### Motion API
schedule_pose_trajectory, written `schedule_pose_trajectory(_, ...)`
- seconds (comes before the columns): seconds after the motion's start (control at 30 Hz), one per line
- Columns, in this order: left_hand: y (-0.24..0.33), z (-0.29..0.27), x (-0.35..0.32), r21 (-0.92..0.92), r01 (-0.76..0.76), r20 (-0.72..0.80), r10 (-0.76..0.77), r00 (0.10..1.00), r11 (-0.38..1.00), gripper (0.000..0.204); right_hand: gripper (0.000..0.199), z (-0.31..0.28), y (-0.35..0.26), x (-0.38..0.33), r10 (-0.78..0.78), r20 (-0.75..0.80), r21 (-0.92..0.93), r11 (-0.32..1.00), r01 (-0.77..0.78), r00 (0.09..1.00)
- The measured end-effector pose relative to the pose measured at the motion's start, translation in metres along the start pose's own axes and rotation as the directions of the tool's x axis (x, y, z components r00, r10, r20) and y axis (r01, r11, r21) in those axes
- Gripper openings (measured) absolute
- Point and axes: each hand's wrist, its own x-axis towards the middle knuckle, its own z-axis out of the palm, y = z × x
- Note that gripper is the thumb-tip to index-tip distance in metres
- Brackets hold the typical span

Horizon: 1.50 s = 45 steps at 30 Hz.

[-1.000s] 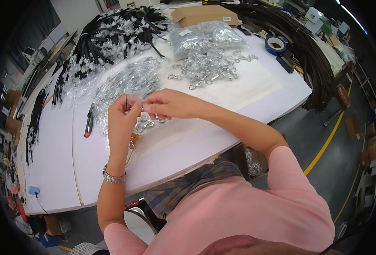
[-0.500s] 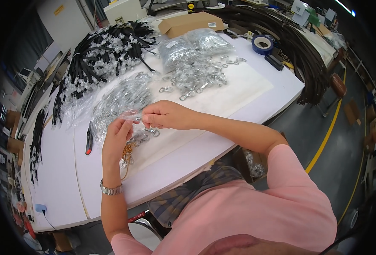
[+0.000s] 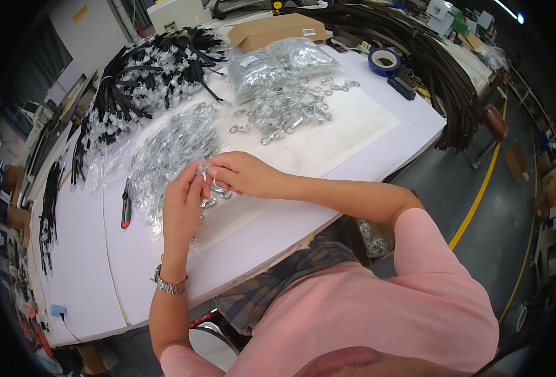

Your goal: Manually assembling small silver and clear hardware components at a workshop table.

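My left hand (image 3: 185,190) and my right hand (image 3: 245,175) meet over the near side of the table, fingertips close together. A small clear plastic bag (image 3: 203,166) shows between them, with the fingers of both hands closed on it. Whether a metal piece sits inside it is hidden by the fingers. Just under the hands lie a few silver snap hooks (image 3: 210,202). Beyond them spreads a heap of snap hooks in clear plastic (image 3: 177,139). Bare silver snap hooks (image 3: 285,114) form a second heap farther right.
Full clear bags (image 3: 259,72) lie before a cardboard box (image 3: 276,32). Black straps (image 3: 127,81) are bunched at the far left; dark strips (image 3: 441,81) curve along the right. A box cutter (image 3: 126,204), blue tape roll (image 3: 384,61) and black stapler-like object (image 3: 401,88) also lie there.
My hands have drawn closer together, and the left hand has shifted a little right. The plastic between them now stands up above the fingertips. The orange-yellow cord under my left hand is now covered.
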Motion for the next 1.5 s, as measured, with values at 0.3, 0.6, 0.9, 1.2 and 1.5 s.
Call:
schedule_pose_trajectory(0.3, 0.005, -0.02, 0.006, 0.001, -0.014, -0.205, 0.014, 0.979, 1.0, 0.027, 0.032, -0.072, -0.001, -0.015, 0.296, 0.002, 0.96, 0.267, -0.084, 0.955)
schedule_pose_trajectory(0.6, -0.019, -0.048, 0.012, -0.367, -0.002, -0.305, -0.118, 0.945, 0.93, 0.024, 0.021, -0.001, -0.016, 0.001, -0.046, 0.018, -0.678, 0.734, 0.046, 0.999)
schedule_pose_trajectory(0.9, -0.023, -0.049, 0.018, -0.099, -0.067, -0.414, 0.02, 0.91, 0.993, 0.022, 0.024, -0.003, 0.009, 0.026, -0.237, 0.042, -0.806, 0.566, 0.173, 0.971)
schedule_pose_trajectory(1.2, -0.029, -0.056, 0.02, -0.067, 0.024, -0.406, -0.05, 0.913, 0.997, 0.027, 0.02, 0.007, 0.023, 0.063, 0.048, 0.018, -0.267, 0.963, -0.041, 0.999)
schedule_pose_trajectory(1.5, -0.01, -0.034, 0.012, 0.095, -0.018, -0.181, 0.035, 0.983, 0.995, 0.031, 0.021, -0.011, 0.0, 0.035, 0.108, 0.215, 0.079, 0.989, -0.127, 0.971)
